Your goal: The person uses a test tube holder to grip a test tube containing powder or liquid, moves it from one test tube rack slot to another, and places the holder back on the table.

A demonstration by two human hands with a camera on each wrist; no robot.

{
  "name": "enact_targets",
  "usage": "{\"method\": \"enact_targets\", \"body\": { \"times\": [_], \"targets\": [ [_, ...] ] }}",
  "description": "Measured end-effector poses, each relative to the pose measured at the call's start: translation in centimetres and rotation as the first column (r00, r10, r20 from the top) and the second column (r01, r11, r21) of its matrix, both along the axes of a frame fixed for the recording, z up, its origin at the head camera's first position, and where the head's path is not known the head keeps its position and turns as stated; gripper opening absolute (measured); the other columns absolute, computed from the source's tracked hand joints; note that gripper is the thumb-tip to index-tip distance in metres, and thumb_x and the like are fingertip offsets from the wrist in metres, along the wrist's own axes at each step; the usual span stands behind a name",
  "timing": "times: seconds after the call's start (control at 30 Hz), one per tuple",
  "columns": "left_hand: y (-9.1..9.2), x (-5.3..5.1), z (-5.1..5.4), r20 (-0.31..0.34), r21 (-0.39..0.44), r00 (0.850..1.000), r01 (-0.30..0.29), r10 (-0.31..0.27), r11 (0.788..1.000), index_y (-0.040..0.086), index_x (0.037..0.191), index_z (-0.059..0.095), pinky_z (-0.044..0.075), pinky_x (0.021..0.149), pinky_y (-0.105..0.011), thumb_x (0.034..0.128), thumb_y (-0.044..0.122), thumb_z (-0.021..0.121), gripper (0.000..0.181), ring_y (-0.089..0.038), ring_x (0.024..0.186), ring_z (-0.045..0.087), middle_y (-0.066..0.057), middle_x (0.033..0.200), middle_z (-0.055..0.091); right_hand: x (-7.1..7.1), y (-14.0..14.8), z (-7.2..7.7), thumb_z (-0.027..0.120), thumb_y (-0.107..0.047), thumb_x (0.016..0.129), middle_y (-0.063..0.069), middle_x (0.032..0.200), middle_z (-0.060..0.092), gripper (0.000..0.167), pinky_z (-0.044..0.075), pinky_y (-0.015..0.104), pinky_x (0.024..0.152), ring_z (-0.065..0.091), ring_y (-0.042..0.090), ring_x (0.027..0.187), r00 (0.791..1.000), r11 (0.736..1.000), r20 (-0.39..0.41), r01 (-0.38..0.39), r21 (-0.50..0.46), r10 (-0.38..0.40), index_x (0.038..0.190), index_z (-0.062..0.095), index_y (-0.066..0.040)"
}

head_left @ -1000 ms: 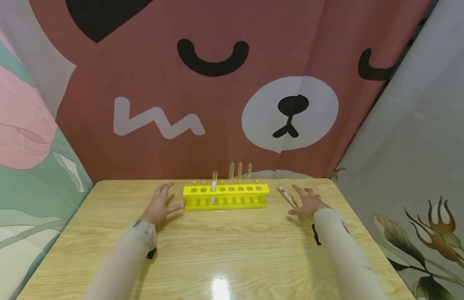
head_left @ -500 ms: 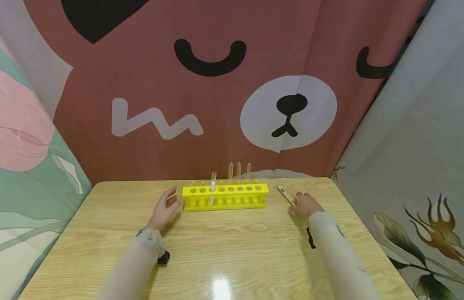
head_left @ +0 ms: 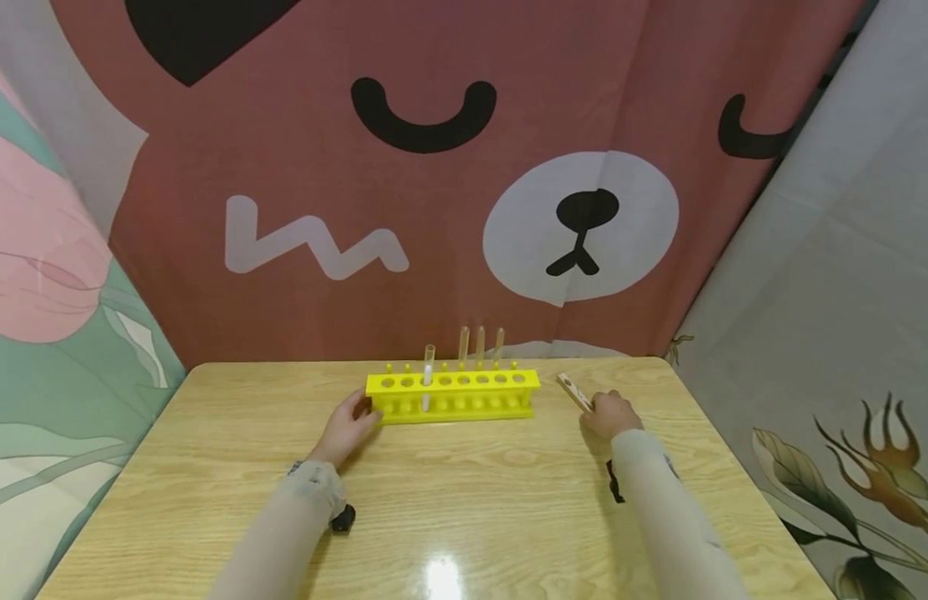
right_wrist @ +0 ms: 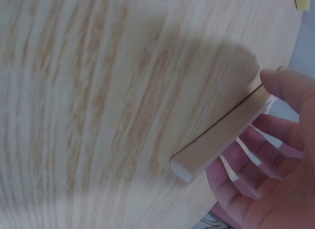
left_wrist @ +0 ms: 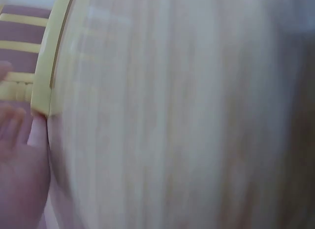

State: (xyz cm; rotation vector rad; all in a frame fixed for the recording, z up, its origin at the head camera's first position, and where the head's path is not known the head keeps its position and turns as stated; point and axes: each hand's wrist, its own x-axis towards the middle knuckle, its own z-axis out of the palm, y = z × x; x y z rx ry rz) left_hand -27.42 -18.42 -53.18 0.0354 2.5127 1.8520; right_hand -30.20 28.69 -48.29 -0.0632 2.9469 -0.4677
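A yellow test tube rack [head_left: 464, 389] stands near the table's back edge. One upright test tube [head_left: 429, 357] in it holds something white. Three clear tubes [head_left: 481, 342] sit over pegs along its rear row. My left hand [head_left: 347, 430] grips the rack's left end; in the left wrist view, the thumb lies against the corner of the rack [left_wrist: 43, 74], with the fingers beyond it. To the right of the rack, my right hand [head_left: 614, 415] pinches a wooden test tube clamp [right_wrist: 221, 133] between thumb and fingers. The clamp's far end [head_left: 571, 387] points toward the back.
Both items are on a light wood-grain table [head_left: 464, 483]. Right behind it hangs a brown cartoon-bear curtain [head_left: 448, 292]. Patterned fabric [head_left: 824, 350] hangs at the right side, and a flowered cloth [head_left: 43, 392] at the left.
My left hand has moved right from beside the rack to its left end and taken hold. My right hand, spread a second ago, has closed its fingers on the wooden clamp.
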Motion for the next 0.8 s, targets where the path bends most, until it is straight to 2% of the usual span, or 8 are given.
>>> {"method": "enact_targets", "body": {
  "times": [0.2, 0.33, 0.53, 0.8],
  "targets": [
    [0.6, -0.2, -0.4, -0.016, -0.095, 0.997, -0.08, 0.079, 0.992, -0.008, 0.145, 0.048, 0.038, 0.115, -0.053, 0.0993, 0.018, 0.066, 0.056, -0.044, 0.14, 0.041, -0.03, 0.15, 0.044, -0.4, -0.7, -0.2, 0.065, -0.018, 0.096, 0.018, 0.091, 0.054, 0.02, 0.053, 0.051, 0.071, 0.056, 0.033, 0.08, 0.999, 0.999, -0.03, 0.028, 0.024, -0.027, 0.093, 0.063, 0.001],
    [0.8, -0.1, -0.6, -0.03, -0.133, 0.993, -0.12, 0.117, 0.984, -0.008, 0.14, 0.054, 0.038, 0.114, -0.055, 0.0993, 0.02, 0.066, 0.051, -0.045, 0.138, 0.044, -0.03, 0.146, 0.049, -0.5, -1.2, -0.5, 0.066, -0.016, 0.097, 0.02, 0.092, 0.055, 0.02, 0.055, 0.051, 0.068, 0.059, 0.035, 0.078, 0.997, 0.998, -0.054, 0.049, 0.038, -0.047, 0.096, 0.065, 0.004],
    [0.8, 0.0, -0.8, -0.03, -0.143, 0.989, -0.149, 0.146, 0.979, -0.007, 0.14, 0.055, 0.039, 0.114, -0.054, 0.0992, 0.021, 0.067, 0.05, -0.044, 0.137, 0.045, -0.028, 0.147, 0.05, -0.4, -1.6, -0.9, 0.067, -0.008, 0.096, 0.025, 0.089, 0.058, 0.02, 0.058, 0.055, 0.071, 0.063, 0.041, 0.078, 0.991, 0.996, -0.115, 0.072, 0.055, -0.066, 0.1, 0.065, 0.012],
    [0.9, -0.1, -0.7, -0.021, -0.112, 0.989, -0.151, 0.149, 0.982, -0.006, 0.14, 0.055, 0.039, 0.114, -0.052, 0.0988, 0.022, 0.067, 0.051, -0.042, 0.138, 0.045, -0.027, 0.148, 0.049, -0.5, -1.9, -0.7, 0.064, -0.002, 0.097, 0.022, 0.083, 0.058, 0.015, 0.059, 0.049, 0.067, 0.064, 0.036, 0.072, 0.99, 0.996, -0.122, 0.079, 0.031, -0.074, 0.096, 0.066, 0.013]
  ]
}}
